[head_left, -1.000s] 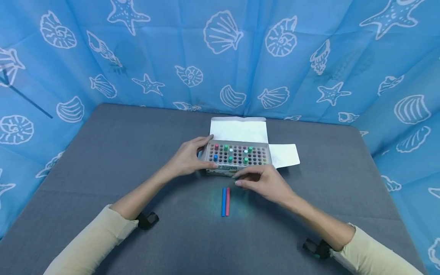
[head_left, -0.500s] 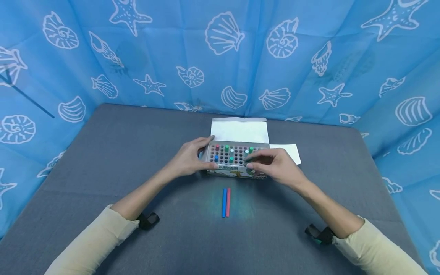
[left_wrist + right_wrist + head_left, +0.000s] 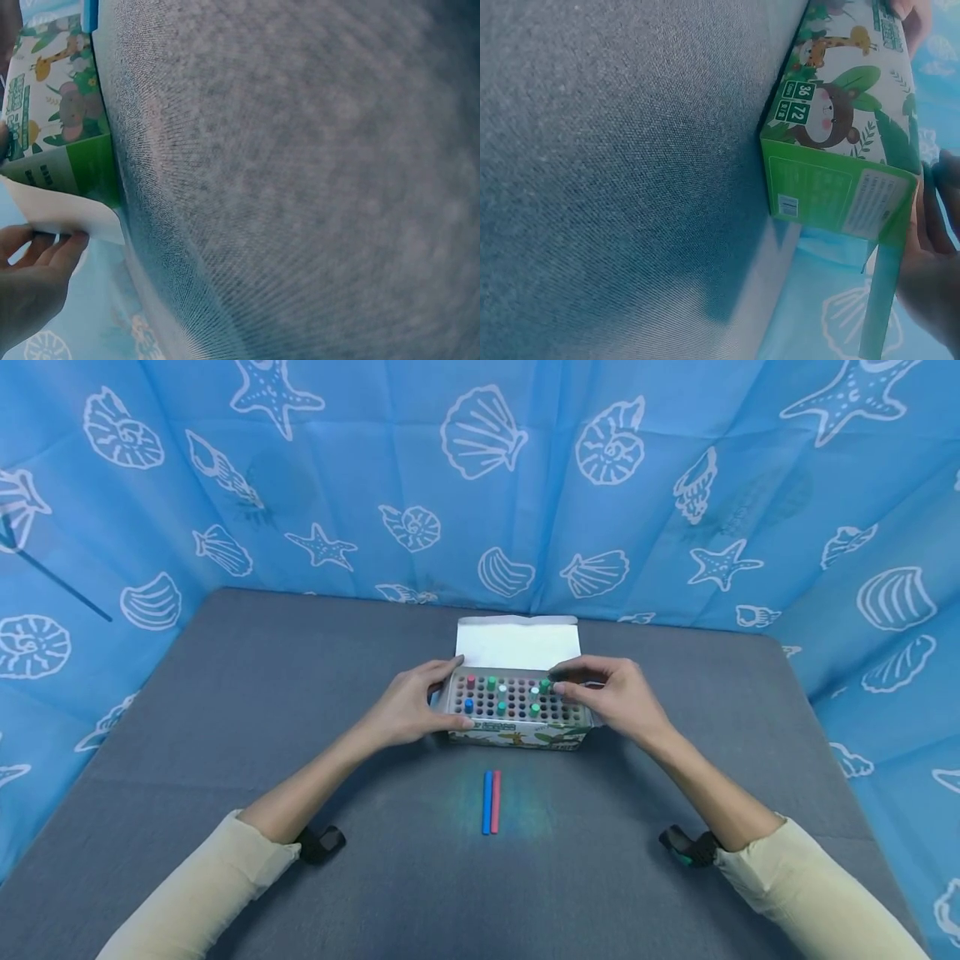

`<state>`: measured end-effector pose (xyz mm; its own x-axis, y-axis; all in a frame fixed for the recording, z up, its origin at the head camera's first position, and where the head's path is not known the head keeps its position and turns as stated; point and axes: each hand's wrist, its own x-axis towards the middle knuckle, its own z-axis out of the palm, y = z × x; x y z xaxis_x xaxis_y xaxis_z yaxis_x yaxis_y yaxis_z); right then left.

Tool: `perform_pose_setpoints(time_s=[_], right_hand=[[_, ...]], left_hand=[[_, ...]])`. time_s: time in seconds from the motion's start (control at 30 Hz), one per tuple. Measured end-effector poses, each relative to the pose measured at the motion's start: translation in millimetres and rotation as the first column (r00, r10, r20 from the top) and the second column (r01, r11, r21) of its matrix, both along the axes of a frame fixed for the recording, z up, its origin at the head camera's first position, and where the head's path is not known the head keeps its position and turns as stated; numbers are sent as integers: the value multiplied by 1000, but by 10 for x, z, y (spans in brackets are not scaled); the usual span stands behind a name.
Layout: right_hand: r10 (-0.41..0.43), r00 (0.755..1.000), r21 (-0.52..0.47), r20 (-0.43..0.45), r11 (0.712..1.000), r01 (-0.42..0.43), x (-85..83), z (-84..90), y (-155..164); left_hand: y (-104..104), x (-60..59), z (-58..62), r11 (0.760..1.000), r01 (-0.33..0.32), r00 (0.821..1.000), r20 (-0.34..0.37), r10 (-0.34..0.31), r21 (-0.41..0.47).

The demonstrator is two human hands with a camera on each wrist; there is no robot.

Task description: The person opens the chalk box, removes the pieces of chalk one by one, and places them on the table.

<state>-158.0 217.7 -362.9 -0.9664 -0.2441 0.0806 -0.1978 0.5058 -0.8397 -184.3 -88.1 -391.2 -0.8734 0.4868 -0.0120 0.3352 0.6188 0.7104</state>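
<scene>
The left hand (image 3: 408, 706) grips the left end of the box (image 3: 517, 732); the right hand (image 3: 611, 693) pinches a green chalk (image 3: 545, 686) standing in it.

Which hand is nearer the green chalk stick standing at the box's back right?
Right. The right hand has its fingertips at the green chalk stick; the left hand grips the open cardboard chalk box at its left end.
</scene>
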Motion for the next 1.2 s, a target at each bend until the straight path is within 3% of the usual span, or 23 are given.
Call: perform_pose_setpoints(time_s=[0.23, 0.67, 0.9, 1.2], right_hand=[[-37, 999, 147, -18, 988, 40, -85, -1, -26], [-11, 1000, 350, 6, 937, 8, -177, 45, -152], [-12, 1000, 375, -26, 927, 21, -176, -5, -172], [25, 992, 320, -126, 947, 17, -149, -50, -136]], left_hand=[[1, 3, 7, 1000, 0, 1000, 3, 0, 2], [7, -2, -9, 1000, -8, 1000, 3, 8, 4], [8, -8, -14, 1000, -13, 1000, 11, 13, 3], [13, -20, -4, 1000, -3, 1000, 5, 3, 8]])
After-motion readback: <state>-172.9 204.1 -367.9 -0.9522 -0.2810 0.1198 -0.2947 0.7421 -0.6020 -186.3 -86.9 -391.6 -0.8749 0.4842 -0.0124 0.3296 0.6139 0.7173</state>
